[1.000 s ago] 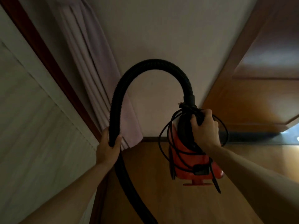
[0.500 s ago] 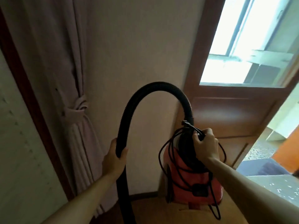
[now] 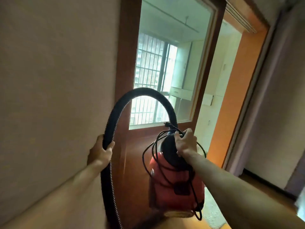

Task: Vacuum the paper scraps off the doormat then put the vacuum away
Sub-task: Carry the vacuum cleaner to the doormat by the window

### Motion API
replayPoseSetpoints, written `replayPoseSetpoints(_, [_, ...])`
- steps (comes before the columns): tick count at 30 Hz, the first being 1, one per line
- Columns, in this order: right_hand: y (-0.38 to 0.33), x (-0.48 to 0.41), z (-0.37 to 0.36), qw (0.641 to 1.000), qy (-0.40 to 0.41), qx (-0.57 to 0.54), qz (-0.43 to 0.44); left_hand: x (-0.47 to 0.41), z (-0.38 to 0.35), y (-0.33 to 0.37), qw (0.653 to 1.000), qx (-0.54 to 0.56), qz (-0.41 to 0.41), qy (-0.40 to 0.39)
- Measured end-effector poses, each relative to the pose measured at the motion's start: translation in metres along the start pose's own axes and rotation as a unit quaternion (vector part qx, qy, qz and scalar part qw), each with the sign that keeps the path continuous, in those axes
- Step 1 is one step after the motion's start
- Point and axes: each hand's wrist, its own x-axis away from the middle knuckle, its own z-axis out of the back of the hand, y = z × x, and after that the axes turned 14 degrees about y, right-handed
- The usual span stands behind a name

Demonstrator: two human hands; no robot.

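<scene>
A red canister vacuum (image 3: 175,192) with a black top hangs in the air in front of me. My right hand (image 3: 185,142) grips its black top handle along with loops of the black power cord (image 3: 148,156). A black ribbed hose (image 3: 143,93) arcs up from the vacuum's top and down on the left. My left hand (image 3: 100,151) grips that hose where it drops toward the floor. The doormat and the paper scraps are out of view.
A beige wall (image 3: 57,80) fills the left. Straight ahead stands a brown wooden door (image 3: 127,63) with a glass pane showing a barred window. An orange door frame (image 3: 239,96) and an open doorway lie to the right, wooden floor (image 3: 264,192) below.
My view has swung up and to the right, from the curtain and wall to the glass door. Both hands keep the same hold on hose and vacuum.
</scene>
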Motion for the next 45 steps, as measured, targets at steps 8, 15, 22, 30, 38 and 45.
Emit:
replayPoseSetpoints(8, [0.034,-0.112,0.089,0.996,0.079,0.008,-0.027,0.012,-0.084,0.129,0.99,0.085,-0.109,-0.029])
replayPoseSetpoints(15, [0.088,-0.175,0.16,0.989,0.137,0.034,-0.033,0.049,-0.168,0.202,0.979,0.075,-0.181,-0.064])
replayPoseSetpoints(22, [0.147,-0.206,0.216,0.977,0.188,0.076,-0.06,0.089,-0.242,0.243,0.963,0.078,-0.215,-0.144])
replayPoseSetpoints(30, [0.203,-0.242,0.261,0.949,0.273,0.118,-0.104,0.119,-0.341,0.273,0.931,0.112,-0.234,-0.256])
replayPoseSetpoints(38, [0.234,-0.289,0.286,0.914,0.343,0.168,-0.14,0.124,-0.439,0.326,0.893,0.135,-0.275,-0.33])
replayPoseSetpoints(45, [0.259,-0.329,0.302,0.882,0.393,0.199,-0.167,0.127,-0.533,0.366,0.864,0.161,-0.298,-0.373])
